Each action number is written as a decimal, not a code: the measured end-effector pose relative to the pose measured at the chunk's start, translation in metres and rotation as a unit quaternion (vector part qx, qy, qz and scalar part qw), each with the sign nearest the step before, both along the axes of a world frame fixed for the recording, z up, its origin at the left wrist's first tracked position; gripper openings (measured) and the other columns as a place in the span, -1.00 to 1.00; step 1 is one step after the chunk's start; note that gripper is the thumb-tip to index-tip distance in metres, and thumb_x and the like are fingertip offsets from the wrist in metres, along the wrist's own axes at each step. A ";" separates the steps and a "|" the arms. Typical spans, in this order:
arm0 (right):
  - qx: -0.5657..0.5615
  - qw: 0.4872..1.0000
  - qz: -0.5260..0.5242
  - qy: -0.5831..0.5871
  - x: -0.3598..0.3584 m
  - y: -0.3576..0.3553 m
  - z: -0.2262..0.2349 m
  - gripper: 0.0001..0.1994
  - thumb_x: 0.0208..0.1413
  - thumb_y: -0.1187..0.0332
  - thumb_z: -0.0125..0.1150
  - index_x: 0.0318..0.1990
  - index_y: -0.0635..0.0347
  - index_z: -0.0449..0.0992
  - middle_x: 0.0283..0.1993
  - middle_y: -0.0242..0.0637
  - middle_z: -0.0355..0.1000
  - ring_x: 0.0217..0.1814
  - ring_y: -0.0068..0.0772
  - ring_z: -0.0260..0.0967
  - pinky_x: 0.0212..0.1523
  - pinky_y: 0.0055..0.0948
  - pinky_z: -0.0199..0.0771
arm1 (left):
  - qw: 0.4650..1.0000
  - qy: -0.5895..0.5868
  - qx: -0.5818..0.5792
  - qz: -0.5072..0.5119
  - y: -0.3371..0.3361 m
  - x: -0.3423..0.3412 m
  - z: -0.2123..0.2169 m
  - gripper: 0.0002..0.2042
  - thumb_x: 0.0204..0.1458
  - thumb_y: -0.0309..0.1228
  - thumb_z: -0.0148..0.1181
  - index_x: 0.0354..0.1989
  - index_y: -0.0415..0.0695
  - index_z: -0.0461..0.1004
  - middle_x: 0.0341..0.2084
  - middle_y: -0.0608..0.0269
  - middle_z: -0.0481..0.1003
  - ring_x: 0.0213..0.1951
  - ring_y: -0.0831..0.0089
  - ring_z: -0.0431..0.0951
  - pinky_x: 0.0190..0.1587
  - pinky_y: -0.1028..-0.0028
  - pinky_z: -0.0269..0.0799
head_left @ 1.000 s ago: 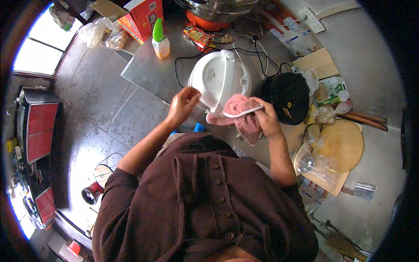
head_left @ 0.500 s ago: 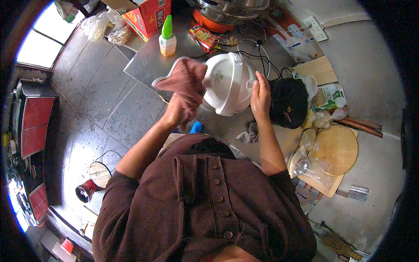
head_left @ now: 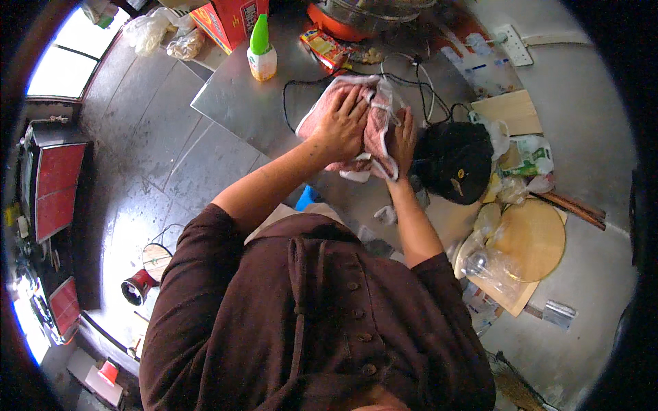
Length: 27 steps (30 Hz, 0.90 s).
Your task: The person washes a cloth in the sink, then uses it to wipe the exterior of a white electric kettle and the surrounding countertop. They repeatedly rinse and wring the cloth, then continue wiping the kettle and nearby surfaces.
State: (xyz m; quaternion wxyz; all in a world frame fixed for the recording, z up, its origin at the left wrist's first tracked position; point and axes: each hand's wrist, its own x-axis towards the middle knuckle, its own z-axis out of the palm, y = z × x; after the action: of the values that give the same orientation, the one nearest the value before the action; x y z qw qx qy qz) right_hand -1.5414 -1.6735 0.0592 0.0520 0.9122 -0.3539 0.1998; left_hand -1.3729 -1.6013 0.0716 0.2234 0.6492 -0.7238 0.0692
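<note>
A pink cloth with pale edging is spread over a rounded white appliance, which it hides almost wholly. My left hand lies flat on top of the cloth, its fingers stretched out and a little apart. At the right side of the appliance, my right hand rests along the cloth's edge with fingers extended, pointing away from me. Just right of that hand sits a black, soft-looking item with a small gold mark.
A white bottle with a green cap stands at the far left of the metal table. Black and white cables run behind the appliance. Further right are a round wooden board and plastic bags. A steel pot stands at the back.
My left hand has swung the cloth rightward from beside the appliance and laid it over the top. Fingers that were bunched in the cloth now lie flat. My right hand stays at the side.
</note>
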 end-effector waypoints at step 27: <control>0.095 0.994 0.016 -0.048 -0.005 -0.010 0.004 -0.49 0.15 0.40 -0.20 0.27 0.42 0.14 0.37 0.04 0.04 0.35 0.07 0.04 0.33 -0.11 -0.02 | 0.992 0.084 0.061 0.066 0.023 -0.009 0.011 -0.43 -0.02 -0.33 -0.06 0.16 -0.45 0.19 0.20 -0.29 0.13 0.26 -0.31 0.03 0.28 -0.11 -0.07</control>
State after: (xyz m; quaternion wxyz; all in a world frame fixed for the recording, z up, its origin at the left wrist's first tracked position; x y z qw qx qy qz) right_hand -1.5464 -1.6831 0.0631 -0.0555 0.9079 -0.3586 0.2098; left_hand -1.3816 -1.5783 0.0824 0.2382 0.7116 -0.6608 -0.0149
